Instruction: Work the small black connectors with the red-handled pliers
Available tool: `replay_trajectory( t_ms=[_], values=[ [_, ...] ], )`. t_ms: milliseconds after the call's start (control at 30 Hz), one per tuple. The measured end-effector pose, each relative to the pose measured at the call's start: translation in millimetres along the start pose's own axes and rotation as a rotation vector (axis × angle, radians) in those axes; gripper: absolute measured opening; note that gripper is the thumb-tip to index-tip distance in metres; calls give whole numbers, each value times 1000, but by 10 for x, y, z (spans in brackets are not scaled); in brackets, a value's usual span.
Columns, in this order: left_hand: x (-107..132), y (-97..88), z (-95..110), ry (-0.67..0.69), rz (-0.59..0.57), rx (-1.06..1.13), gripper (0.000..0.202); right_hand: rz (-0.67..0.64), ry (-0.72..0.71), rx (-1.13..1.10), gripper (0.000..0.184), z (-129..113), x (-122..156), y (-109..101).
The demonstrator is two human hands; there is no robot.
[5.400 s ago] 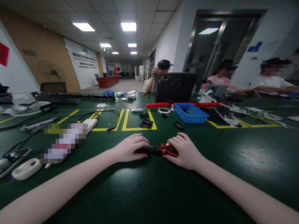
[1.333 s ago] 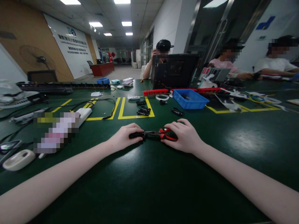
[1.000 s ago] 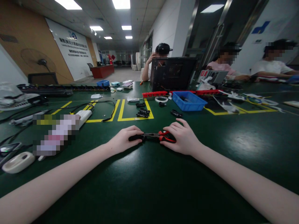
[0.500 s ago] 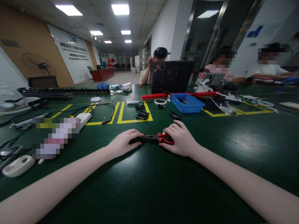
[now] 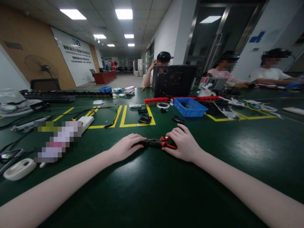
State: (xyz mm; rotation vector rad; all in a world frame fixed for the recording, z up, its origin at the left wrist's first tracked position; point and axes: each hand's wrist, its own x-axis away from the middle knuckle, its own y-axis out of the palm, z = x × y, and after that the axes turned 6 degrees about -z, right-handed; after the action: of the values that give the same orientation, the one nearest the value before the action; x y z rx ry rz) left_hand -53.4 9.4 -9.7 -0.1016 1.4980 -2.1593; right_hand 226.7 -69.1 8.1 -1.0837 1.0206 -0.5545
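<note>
My right hand (image 5: 184, 144) is wrapped round the red and black handles of a pair of long-nosed pliers (image 5: 157, 141). The jaws point left and reach the end of a small black part (image 5: 145, 143). That part is pinched between thumb and fingers of my left hand (image 5: 128, 146), which cover most of it; its exact kind does not show. Both hands are low over the green table. Beyond them, several small black parts (image 5: 144, 118) lie within a yellow taped rectangle, and more black parts (image 5: 177, 119) lie to its right.
A blue bin (image 5: 190, 109) stands behind, beside a white ring (image 5: 163, 105) and red strips (image 5: 156, 100). On the left lie a white power strip (image 5: 85, 124) and cables. A person (image 5: 163, 60) sits behind a black case (image 5: 174, 80); two others sit at right.
The view has tipped up slightly, so the scene sits a little lower. Both hands keep their hold, and the pliers' jaws stay at the black part.
</note>
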Motion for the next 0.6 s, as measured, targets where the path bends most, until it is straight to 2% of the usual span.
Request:
replay_trajectory(
  t_ms=[600],
  values=[
    [-5,5,22,72,17,35,30,-76,23,-117,36,17,-13,-21]
  ],
)
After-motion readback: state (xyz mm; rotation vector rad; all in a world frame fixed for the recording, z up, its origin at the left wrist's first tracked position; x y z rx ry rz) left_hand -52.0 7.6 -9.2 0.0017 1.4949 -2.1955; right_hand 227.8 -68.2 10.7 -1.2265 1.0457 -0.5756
